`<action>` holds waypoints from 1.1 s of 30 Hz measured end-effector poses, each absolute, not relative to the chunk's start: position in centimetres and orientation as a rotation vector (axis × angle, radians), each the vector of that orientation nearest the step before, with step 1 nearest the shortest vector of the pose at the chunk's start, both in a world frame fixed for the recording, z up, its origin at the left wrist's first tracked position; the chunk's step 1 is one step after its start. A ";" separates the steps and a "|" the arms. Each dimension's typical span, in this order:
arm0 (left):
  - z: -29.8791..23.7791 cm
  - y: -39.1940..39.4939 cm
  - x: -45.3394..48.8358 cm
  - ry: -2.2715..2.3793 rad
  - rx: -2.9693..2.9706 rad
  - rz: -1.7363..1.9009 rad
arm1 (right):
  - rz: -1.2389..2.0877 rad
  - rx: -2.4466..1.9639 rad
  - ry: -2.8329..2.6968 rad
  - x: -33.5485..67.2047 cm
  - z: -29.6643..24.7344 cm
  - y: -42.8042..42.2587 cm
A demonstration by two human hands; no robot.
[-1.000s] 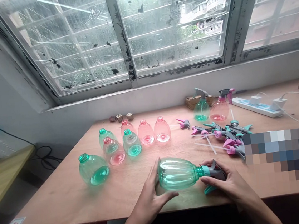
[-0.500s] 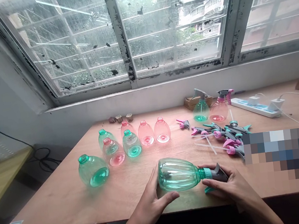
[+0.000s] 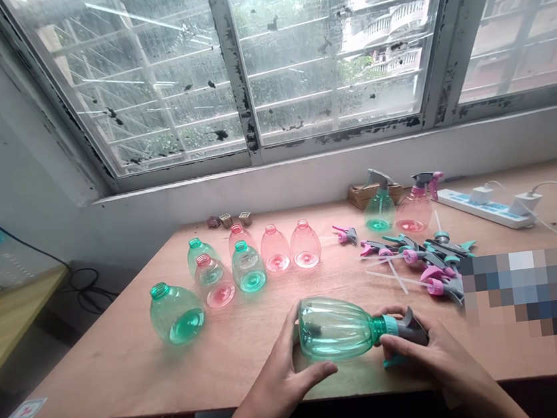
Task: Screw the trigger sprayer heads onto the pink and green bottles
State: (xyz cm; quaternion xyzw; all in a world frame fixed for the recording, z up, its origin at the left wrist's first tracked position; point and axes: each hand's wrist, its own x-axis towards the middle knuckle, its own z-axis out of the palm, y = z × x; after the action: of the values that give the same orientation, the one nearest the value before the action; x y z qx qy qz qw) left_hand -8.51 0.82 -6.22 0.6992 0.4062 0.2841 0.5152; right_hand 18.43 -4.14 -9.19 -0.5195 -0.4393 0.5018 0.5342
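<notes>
A clear green spray bottle (image 3: 340,328) lies on its side near the front edge of the wooden table (image 3: 125,361). My left hand (image 3: 282,373) cups its round base, thumb and fingers wrapped about it. My right hand (image 3: 428,349) is closed on the grey and teal trigger head (image 3: 407,330) at the bottle's neck. Behind my hands lie several loose pink and teal spray heads (image 3: 422,256) with white tubes.
Several open green and pink bottles (image 3: 244,263) stand at the table's middle left, one green bottle (image 3: 176,312) nearer the front. Two capped bottles (image 3: 399,205) and a white power strip (image 3: 489,206) sit at the back right. A blurred patch covers the right side.
The bottle and both hands have stayed almost in place. My right fingers have shifted slightly on the trigger head, and the view has tilted a little.
</notes>
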 end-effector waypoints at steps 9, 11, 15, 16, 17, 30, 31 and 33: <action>-6.8 0.5 -8.7 0.880 1.716 0.718 | 1.122 -1.250 -1.081 18.6 -9.3 -4.0; -6.8 0.5 -8.7 0.901 1.724 0.701 | 1.096 -1.252 -1.041 18.3 -9.1 -4.2; -6.8 0.7 -8.8 0.972 1.700 0.670 | 1.091 -1.243 -1.035 18.0 -9.1 -4.4; -6.8 0.8 -8.7 0.966 1.693 0.676 | 1.105 -1.235 -1.041 18.1 -9.2 -4.4; -6.8 0.9 -8.7 0.946 1.685 0.686 | 1.119 -1.226 -1.050 18.3 -9.4 -4.4; -7.0 0.6 -8.6 0.795 1.590 0.743 | 1.186 -1.288 -1.048 18.5 -9.0 -4.3; -7.0 0.5 -8.6 0.802 1.598 0.736 | 1.178 -1.290 -1.057 18.5 -8.9 -4.3; -6.9 0.4 -8.7 0.841 1.606 0.721 | 1.157 -1.289 -1.066 18.4 -8.8 -4.3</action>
State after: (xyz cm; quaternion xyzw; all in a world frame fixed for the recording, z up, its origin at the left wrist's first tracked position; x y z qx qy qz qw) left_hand -8.72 0.44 -6.86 0.6814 0.3571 0.3060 0.5608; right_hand 18.45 -4.33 -8.75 -0.5389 -0.4458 0.4838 0.5261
